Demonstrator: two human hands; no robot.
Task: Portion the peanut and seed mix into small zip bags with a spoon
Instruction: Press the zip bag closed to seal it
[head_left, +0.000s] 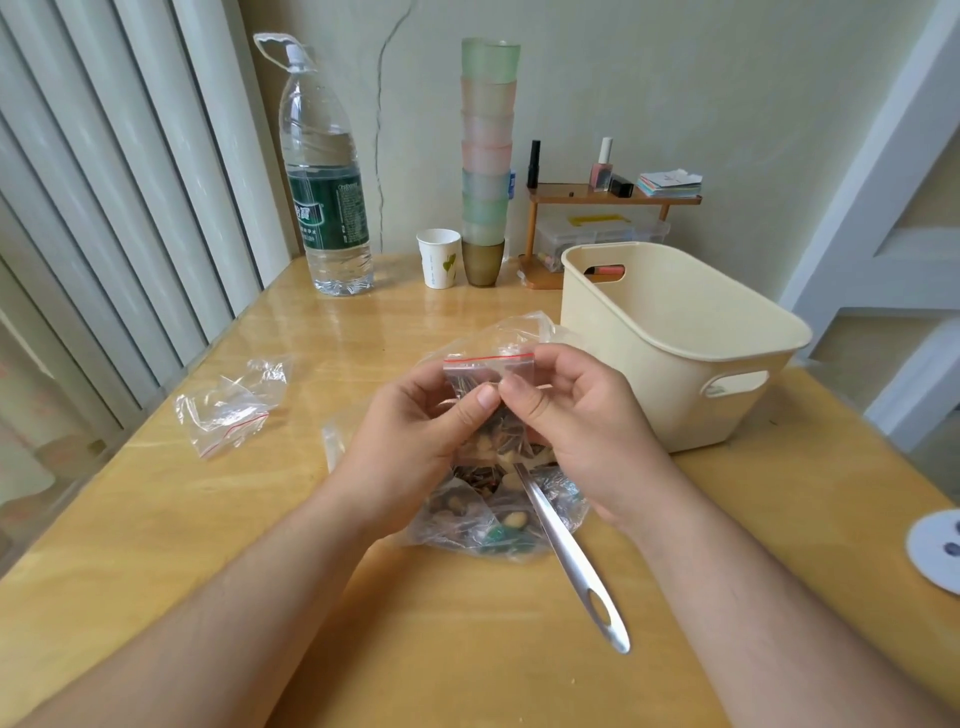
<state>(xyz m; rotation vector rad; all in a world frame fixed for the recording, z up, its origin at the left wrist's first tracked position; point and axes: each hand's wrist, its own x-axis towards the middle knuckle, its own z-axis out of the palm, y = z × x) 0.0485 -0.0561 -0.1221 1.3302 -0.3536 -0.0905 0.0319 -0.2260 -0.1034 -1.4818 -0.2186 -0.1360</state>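
Zip bag (488, 366), small, clear, red seal strip along its top edge: we hold it upright between both hands, directly above the large mix bag. We count it partly filled; dark seeds and pale peanuts show through its lower half.

Left hand (415, 441): fingers curled round the zip bag's left side, thumb pressed on its front face.

Right hand (576, 415): fingers curled behind the zip bag's right side, thumb pinching the front, touching the left thumb.

Mix bag (467, 509), large, clear plastic: lies on the table (208, 519) beneath the zip bag, open, holding peanuts, seeds and some green pieces.

Spoon (571, 561), metal, with a hole at the handle end: bowl hidden in the mix bag below the zip bag, handle slanting out toward us and to the right.

Spare zip bags (234, 405), empty, clear, red-striped: flat on the table, well left of the zip bag.

Basket (675, 353), cream plastic with handle slots: right of the zip bag and just behind it.

Water bottle (327, 176), paper cup (438, 257) and stack of coloured cups (487, 156): far beyond the zip bag, by the wall.

Small shelf (613, 195) with cosmetics: behind the basket.
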